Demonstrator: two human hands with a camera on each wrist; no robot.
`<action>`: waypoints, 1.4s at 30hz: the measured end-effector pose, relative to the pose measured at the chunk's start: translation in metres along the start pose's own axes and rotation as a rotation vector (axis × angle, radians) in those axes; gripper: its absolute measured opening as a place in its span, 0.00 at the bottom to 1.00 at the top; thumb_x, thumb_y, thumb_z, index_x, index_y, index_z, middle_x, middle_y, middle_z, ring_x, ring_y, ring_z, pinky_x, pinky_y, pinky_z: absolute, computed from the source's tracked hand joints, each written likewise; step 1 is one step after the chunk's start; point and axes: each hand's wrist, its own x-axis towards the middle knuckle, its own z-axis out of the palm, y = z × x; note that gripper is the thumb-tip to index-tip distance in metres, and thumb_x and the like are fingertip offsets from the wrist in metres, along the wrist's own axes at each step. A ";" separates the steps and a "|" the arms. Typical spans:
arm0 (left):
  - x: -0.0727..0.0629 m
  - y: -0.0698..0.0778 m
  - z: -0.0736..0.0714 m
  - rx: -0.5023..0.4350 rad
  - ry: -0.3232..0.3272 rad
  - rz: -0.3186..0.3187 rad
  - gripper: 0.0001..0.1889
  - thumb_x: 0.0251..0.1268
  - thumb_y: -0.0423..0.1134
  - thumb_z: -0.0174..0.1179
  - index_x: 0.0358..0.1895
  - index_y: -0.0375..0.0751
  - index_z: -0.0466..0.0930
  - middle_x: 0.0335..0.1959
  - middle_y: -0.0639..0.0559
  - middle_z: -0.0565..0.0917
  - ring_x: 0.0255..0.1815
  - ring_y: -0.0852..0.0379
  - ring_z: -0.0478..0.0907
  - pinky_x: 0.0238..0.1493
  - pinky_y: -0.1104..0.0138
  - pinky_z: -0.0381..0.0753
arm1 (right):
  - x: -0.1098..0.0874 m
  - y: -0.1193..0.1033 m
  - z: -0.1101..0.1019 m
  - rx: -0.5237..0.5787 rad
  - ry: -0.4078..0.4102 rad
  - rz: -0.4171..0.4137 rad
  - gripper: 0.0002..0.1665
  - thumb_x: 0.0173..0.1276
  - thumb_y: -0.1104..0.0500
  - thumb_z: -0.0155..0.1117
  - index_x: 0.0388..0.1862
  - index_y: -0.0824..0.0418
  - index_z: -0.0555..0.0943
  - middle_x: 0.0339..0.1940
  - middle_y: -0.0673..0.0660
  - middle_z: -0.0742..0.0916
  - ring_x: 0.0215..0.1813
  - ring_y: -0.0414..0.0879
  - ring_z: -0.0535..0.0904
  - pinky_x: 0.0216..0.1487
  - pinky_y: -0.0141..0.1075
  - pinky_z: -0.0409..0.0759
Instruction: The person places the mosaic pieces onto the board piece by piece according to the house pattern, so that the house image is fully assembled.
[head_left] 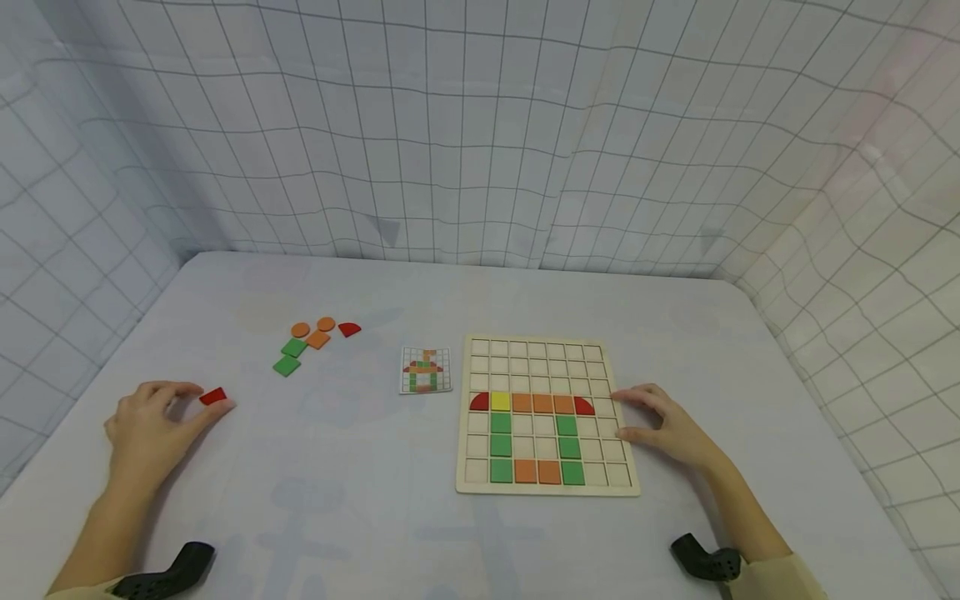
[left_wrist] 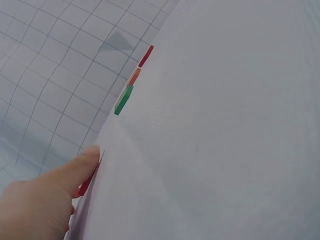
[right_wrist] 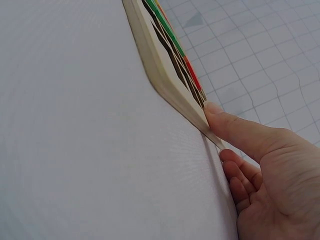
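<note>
At the left of the head view, my left hand pinches a red tile between thumb and fingers, low over the table. The left wrist view shows the thumb along that tile, with part of it hidden. My right hand rests its thumb and fingertips at the right edge of a pale wooden grid board. On the board sit a yellow square, several orange squares, green squares in two columns, and a red quarter-round at each end of the upper row.
A small printed pattern card lies left of the board. Farther left are loose tiles: two orange discs, an orange square, two green squares and a red quarter-round. A gridded white curtain surrounds the table.
</note>
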 end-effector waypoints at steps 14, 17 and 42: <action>-0.001 0.002 0.006 -0.041 0.035 0.101 0.17 0.57 0.42 0.61 0.44 0.32 0.77 0.47 0.30 0.69 0.47 0.27 0.60 0.41 0.38 0.51 | -0.006 -0.040 -0.004 -0.002 -0.001 0.013 0.29 0.53 0.63 0.70 0.55 0.66 0.74 0.51 0.61 0.74 0.56 0.52 0.66 0.56 0.31 0.62; -0.001 0.000 0.008 -0.059 0.033 0.140 0.16 0.58 0.40 0.60 0.46 0.32 0.77 0.47 0.31 0.69 0.47 0.27 0.60 0.42 0.38 0.51 | -0.006 -0.039 -0.004 -0.001 0.000 0.009 0.29 0.53 0.62 0.70 0.56 0.65 0.74 0.51 0.60 0.74 0.56 0.52 0.66 0.56 0.32 0.62; 0.003 0.003 0.012 -0.055 0.064 0.089 0.21 0.56 0.48 0.62 0.44 0.33 0.78 0.46 0.30 0.68 0.48 0.26 0.59 0.43 0.37 0.50 | -0.005 -0.033 -0.003 -0.001 0.003 -0.005 0.30 0.53 0.62 0.70 0.56 0.64 0.74 0.51 0.59 0.74 0.56 0.51 0.67 0.55 0.31 0.62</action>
